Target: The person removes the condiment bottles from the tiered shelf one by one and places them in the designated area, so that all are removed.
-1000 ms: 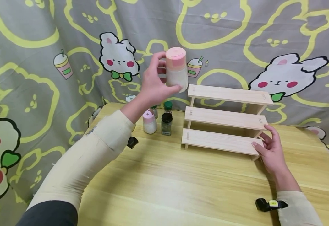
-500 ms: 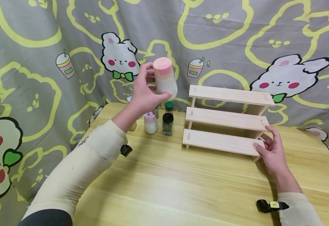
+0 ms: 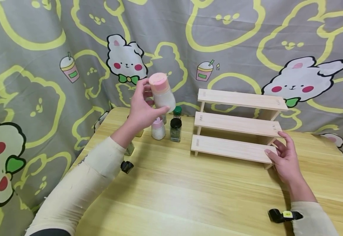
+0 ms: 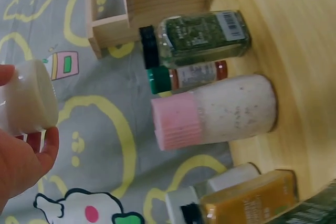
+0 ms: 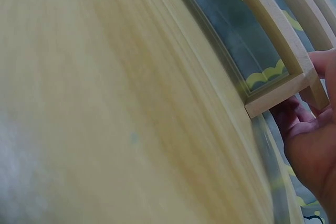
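My left hand [image 3: 142, 109] grips a pink-capped seasoning jar [image 3: 163, 95] with whitish contents, fingers behind it and thumb low on its front. The jar is tilted and up in the air above the back of the table. Only the lower part of this jar [image 4: 31, 98] shows in the left wrist view. Below it stands another pink-capped jar [image 3: 158, 131], next to a black-capped jar of green herbs [image 3: 175, 131] and a green-capped bottle [image 3: 177, 112]. My right hand [image 3: 287, 160] holds the right end of a three-tier wooden rack [image 3: 236, 123], thumb on the lowest tier.
A jar with orange-yellow contents [image 4: 257, 200] and more jars stand left of the pink-capped one, partly hidden by my left arm in the head view. A patterned curtain [image 3: 230, 39] hangs right behind the wooden table [image 3: 195, 193].
My left hand has moved left and down with the pink-capped jar, away from the rack, and the jar has tilted more. My right hand stays at the rack's end.
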Demonstrator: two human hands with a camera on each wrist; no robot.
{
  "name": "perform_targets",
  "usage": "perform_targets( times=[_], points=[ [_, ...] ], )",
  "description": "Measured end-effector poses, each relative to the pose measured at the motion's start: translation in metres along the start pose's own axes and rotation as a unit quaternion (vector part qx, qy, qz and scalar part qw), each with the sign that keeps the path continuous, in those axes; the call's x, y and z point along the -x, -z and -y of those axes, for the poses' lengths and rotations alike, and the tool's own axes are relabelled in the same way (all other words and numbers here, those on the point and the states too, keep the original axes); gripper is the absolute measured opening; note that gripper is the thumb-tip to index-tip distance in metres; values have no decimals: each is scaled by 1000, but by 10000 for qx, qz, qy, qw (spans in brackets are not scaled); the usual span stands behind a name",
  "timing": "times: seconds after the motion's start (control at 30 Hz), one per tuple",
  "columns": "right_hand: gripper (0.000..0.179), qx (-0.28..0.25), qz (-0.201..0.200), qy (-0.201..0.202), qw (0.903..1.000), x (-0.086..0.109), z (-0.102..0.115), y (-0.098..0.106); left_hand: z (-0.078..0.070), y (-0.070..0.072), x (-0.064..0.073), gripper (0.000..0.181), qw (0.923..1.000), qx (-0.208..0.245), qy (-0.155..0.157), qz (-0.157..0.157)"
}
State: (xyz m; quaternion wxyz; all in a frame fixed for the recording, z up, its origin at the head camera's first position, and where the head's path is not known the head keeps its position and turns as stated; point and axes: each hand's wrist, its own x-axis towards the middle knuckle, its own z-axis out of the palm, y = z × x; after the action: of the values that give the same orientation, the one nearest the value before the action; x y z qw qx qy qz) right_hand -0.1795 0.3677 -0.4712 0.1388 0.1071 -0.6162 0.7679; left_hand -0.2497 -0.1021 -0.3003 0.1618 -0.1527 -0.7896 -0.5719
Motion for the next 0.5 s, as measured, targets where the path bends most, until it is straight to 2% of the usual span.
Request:
perform_targets(
  times=[0.5],
  points=[
    [78,-117,13,22,9999,1,1,-1,24,4,28,84,10000,-83,28,-35]
  ],
)
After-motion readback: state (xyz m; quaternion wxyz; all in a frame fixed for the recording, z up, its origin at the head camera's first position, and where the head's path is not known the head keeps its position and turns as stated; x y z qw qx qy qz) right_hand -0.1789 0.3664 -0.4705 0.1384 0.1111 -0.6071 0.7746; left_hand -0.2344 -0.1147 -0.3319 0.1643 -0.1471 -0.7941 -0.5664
